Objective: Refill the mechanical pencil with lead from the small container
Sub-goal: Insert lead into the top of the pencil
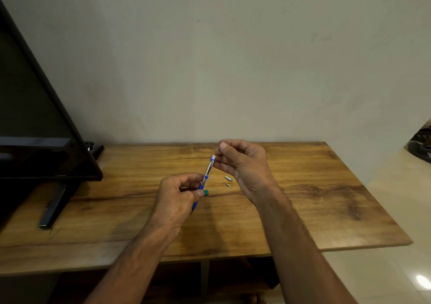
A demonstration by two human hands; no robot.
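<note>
My left hand (178, 195) grips a blue and clear mechanical pencil (208, 170) by its lower barrel, tilted with its top end up and to the right. A small teal piece (206, 192) shows at my left fingertips. My right hand (242, 163) is raised above the wooden table (303, 198), its thumb and fingers pinched together right at the pencil's top end; whatever they hold is too thin to see. Two small silver parts (228, 180) lie on the table just right of the pencil.
A black television (35, 140) on a stand (53, 208) fills the table's left side. A plain wall rises behind the table. The table's right edge drops to a tiled floor (384, 268).
</note>
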